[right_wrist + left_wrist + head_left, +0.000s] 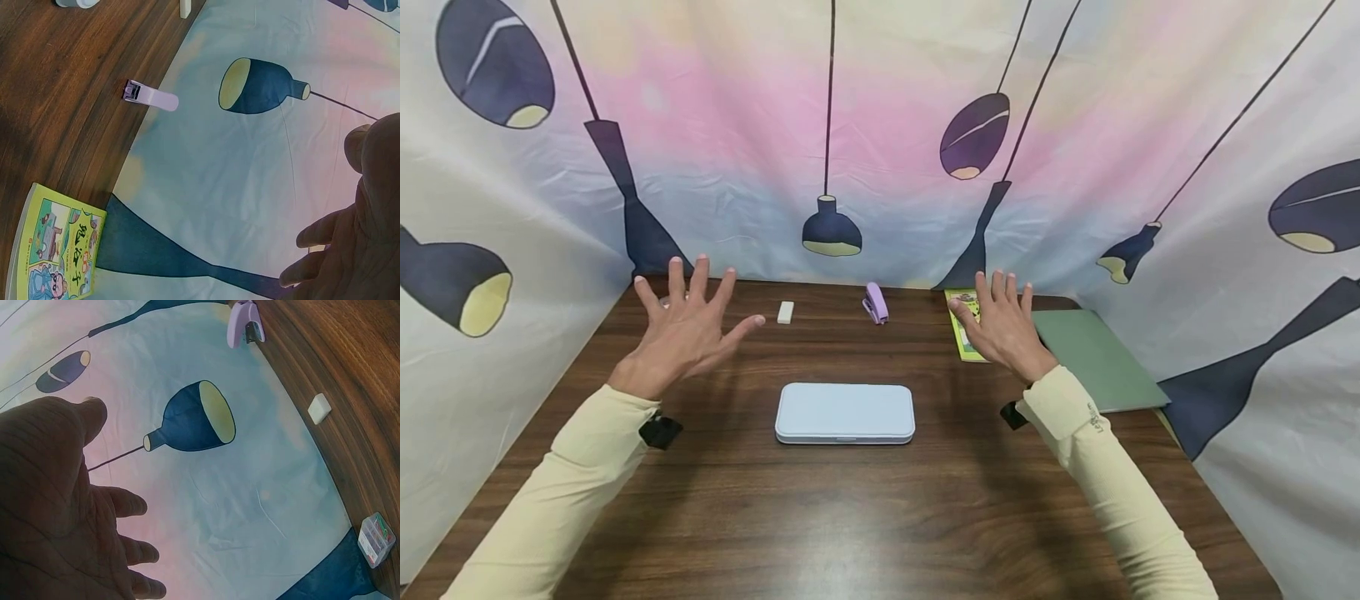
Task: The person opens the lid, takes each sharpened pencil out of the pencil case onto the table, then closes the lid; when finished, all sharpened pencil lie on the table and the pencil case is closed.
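Both arms stretched forward over the brown counter (pixel 880 517), palms down and raised off the wood, cream sleeves reaching to the wrists. The left hand (pixel 681 333) hovered with all five fingers splayed wide, its grip slack and holding nothing. The right hand (pixel 1003 329) floated the same way, fingers straight and closer together, its grip likewise empty.

A pale blue case (pixel 845 413) lay flat and closed between the two forearms, touched by neither hand. At about one o'clock from the left hand sat a small white eraser (pixel 785 312), and farther along the back edge a lilac stapler (pixel 875 302). The right hand hung over a yellow-green booklet (pixel 964 329), covering part of it; a green folder (pixel 1093 358) lay at its three o'clock. In the left wrist view a small clear box (pixel 376 539) stood at the counter's far edge, possibly holding staples or pins, though it was too small to tell. A printed curtain (pixel 880 125) with dark lamp shapes closed in the counter.
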`<state>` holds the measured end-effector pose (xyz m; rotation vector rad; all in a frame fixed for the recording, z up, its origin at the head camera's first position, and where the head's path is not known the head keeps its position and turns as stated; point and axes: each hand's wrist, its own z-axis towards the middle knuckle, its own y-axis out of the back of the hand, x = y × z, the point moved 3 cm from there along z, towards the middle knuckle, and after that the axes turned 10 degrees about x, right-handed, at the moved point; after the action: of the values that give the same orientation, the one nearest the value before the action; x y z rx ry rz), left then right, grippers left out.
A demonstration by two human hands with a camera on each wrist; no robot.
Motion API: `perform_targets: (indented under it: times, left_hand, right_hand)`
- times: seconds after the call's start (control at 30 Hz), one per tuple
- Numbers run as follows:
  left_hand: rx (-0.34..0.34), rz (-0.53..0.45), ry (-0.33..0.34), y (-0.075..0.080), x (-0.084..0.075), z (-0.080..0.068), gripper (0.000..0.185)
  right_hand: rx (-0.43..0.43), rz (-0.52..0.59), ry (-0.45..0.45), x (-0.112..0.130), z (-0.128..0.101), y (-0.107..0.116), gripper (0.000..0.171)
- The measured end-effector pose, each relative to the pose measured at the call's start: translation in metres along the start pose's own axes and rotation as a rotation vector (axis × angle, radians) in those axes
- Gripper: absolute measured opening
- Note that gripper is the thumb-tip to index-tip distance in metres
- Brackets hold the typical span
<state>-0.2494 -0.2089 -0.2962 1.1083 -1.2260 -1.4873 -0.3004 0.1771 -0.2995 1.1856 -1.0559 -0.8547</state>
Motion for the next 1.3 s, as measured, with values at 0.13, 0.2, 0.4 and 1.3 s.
perform_targets:
  times: [0.13,0.2,0.4,1.3]
  left_hand:
    - [0.004,0.004,0.003,0.002,0.001,0.001,0.082]
    - [0.009,0.007,0.007,0.002,0.001,0.002,0.082]
    - [0.06,0.006,0.002,-0.009,-0.001,0.003,0.084]
    - [0.244,-0.384,-0.3,-0.141,-0.03,-0.018,0.087]
  right_hand:
    - [0.001,0.002,0.008,0.003,0.002,0.001,0.08]
    - [0.005,-0.001,0.011,0.005,0.004,0.0,0.08]
    - [0.027,-0.043,0.079,0.018,0.006,-0.017,0.072]
    - [0.141,-0.599,0.594,0.081,-0.026,-0.146,0.071]
